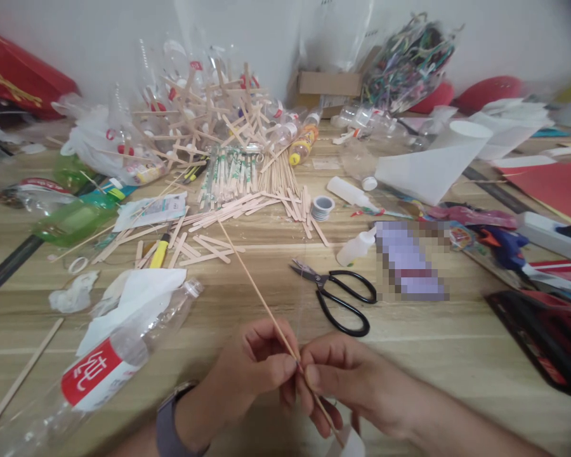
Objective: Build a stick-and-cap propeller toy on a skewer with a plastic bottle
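Note:
A long thin bamboo stick [250, 277] slants from upper left to lower right between both hands. My left hand [261, 365], with a watch [176, 419] on its wrist, pinches the stick near its middle. Touching it, my right hand [342, 374] has thumb and fingers closed on the stick just below. A fine thread seems to rise from the fingertips toward the scissors, though it is faint. Black-handled scissors [335, 293] lie partly spread just beyond my hands. At the stick's lower end is a white piece [351, 443], cut off by the frame edge.
A large clear bottle [128, 346] lies at the left. Farther back are popsicle sticks [209, 249], a wire spool [322, 207], a glue bottle [356, 247] and a yellow cutter [160, 251]. A black-and-red case [537, 336] sits at right. Bottles joined with sticks pile up behind.

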`<state>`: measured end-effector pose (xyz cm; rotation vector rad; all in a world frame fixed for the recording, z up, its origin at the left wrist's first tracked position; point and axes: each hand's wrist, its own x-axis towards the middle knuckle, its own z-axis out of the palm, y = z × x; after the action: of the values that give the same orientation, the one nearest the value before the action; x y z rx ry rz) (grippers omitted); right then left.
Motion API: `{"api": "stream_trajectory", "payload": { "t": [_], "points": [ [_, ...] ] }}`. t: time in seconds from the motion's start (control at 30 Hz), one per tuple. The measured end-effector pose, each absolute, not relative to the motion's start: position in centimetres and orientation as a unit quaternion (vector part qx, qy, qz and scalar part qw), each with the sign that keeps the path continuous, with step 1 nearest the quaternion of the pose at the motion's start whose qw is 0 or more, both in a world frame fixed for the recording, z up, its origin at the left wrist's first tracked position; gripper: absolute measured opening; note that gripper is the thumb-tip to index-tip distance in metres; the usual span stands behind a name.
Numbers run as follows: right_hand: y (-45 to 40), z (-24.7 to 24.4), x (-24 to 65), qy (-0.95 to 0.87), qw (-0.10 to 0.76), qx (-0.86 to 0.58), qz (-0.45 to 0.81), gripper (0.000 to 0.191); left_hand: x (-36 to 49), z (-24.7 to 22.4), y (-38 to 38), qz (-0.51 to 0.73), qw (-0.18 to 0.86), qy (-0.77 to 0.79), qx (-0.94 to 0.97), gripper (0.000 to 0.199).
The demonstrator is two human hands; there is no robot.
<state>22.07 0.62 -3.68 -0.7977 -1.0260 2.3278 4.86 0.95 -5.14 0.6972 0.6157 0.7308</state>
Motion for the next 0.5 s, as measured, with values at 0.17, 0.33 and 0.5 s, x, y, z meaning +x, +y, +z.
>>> {"api": "stream_trajectory", "payload": {
  "t": [0.17,0.33,0.5],
  "points": [
    [0.6,-3.8,22.0,-0.432,0.206,-0.318,0.818,0.051,4.7,-5.0,1.2,0.35,0.823,0.271,0.355,0.033],
    [1.4,-2.8,22.5,-0.592,0.266,-0.42,0.634,0.051,4.6,-4.4,1.5,0.354,0.805,0.325,0.35,0.037],
    [1.2,0.9,24.7,-0.735,0.362,-0.489,0.3,0.025,4.6,-4.3,1.6,0.355,0.808,0.332,0.333,0.038]
  ]
}}
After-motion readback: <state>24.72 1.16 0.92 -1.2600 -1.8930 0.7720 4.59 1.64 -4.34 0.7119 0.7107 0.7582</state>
